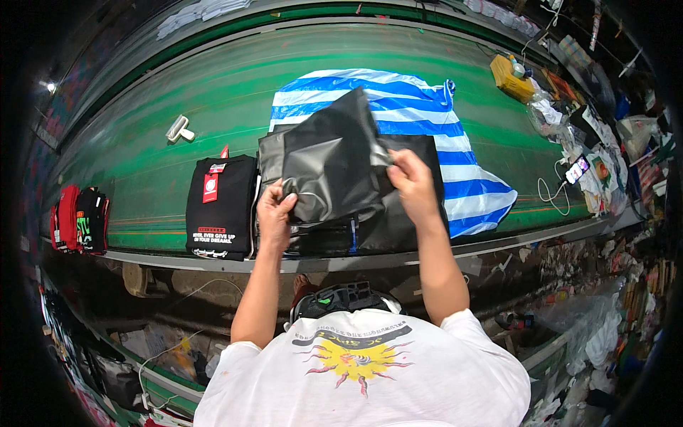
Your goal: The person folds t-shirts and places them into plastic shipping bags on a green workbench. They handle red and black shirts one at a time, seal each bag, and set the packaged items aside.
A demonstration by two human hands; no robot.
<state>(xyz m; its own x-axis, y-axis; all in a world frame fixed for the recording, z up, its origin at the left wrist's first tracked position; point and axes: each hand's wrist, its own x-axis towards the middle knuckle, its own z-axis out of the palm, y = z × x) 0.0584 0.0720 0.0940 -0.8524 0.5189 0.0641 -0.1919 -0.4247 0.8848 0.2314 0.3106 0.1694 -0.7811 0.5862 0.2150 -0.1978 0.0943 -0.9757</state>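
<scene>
A glossy black plastic bag (324, 160) is held up, tilted, between my two hands. My left hand (276, 212) pinches its lower left edge between thumb and fingers. At its right side, my right hand (413, 181) grips the edge with curled fingers, slightly blurred. Under the raised bag lies a pile of black plastic (416, 228) at the table's front edge. Just left of the pile is a stack of folded black T-shirts (220, 192), with a red tag on the top one. A blue-and-white striped plastic sheet (455, 132) spreads behind and to the right.
The long green table (149, 188) has a pale front edge. On it are a white roller-like tool with a handle (179, 129) and folded red and black clothes (78, 220) at far left. A phone with a white cable (578, 169), a yellow container (511, 78) and scraps crowd the right.
</scene>
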